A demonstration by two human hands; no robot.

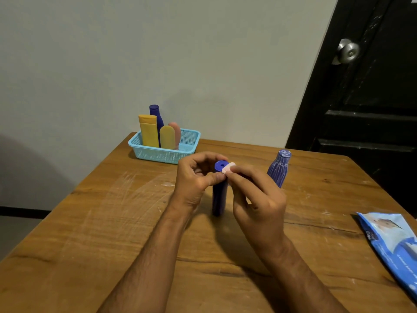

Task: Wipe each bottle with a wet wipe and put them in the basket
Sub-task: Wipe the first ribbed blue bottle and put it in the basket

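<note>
A dark blue bottle (219, 197) stands upright in the middle of the wooden table (112, 222). My left hand (194, 181) curls round its top, thumb against the neck just under the cap. My right hand (257, 199) pinches a small folded white wet wipe (227, 168) against the side of the cap. A second blue bottle (279, 170), ribbed with pale lines, stands apart to the right. The light blue basket (187, 150) at the table's back edge holds several upright bottles: yellow, dark blue, pale yellow and pink.
A blue wet wipe pack (392, 242) lies at the table's right edge. A black door with a metal knob (347, 51) stands behind on the right. A pale wall runs along the back.
</note>
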